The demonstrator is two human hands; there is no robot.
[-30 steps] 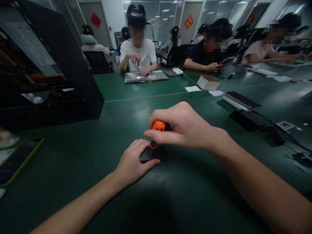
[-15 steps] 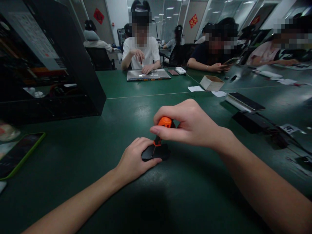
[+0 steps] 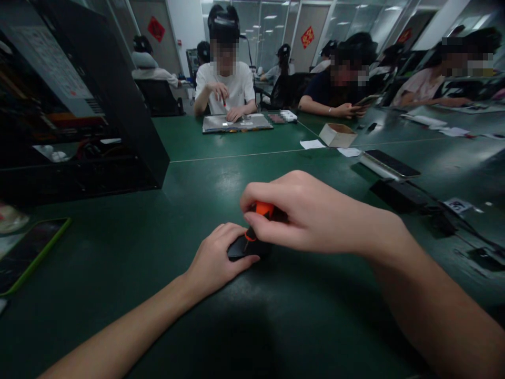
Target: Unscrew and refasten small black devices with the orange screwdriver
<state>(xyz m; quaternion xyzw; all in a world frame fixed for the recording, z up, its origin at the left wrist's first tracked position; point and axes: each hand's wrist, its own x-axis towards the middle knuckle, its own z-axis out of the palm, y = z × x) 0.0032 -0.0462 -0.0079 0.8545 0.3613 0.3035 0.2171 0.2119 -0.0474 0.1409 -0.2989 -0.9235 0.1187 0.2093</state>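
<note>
The workroom has glass partitions (image 3: 272,31) across the top of the frame. A green table (image 3: 221,176) fills most of the area below. A black case (image 3: 138,121) with an open side stands on it at upper left. At upper centre, a co-worker in a white shirt (image 3: 243,87) sits at the far side, both hands over a flat silver panel (image 3: 256,124). An open box (image 3: 337,137) sits at upper right, with loose paper (image 3: 312,144) beside it.

The right hand (image 3: 300,210), at centre, is closed: thumb and fingers grip the handle of an upright tool. The left hand (image 3: 216,250), left of it, is partly open; its thumb and fingers bracket a small black piece and hold it against the table. A phone in a green case (image 3: 33,247) lies at the left edge.

The tool is an orange-and-black screwdriver (image 3: 264,209), tilted slightly, handle toward the upper right. Its thin shaft points down onto the black piece (image 3: 236,251), which lies flat just below the frame's centre, partly covered by the left hand.
</note>
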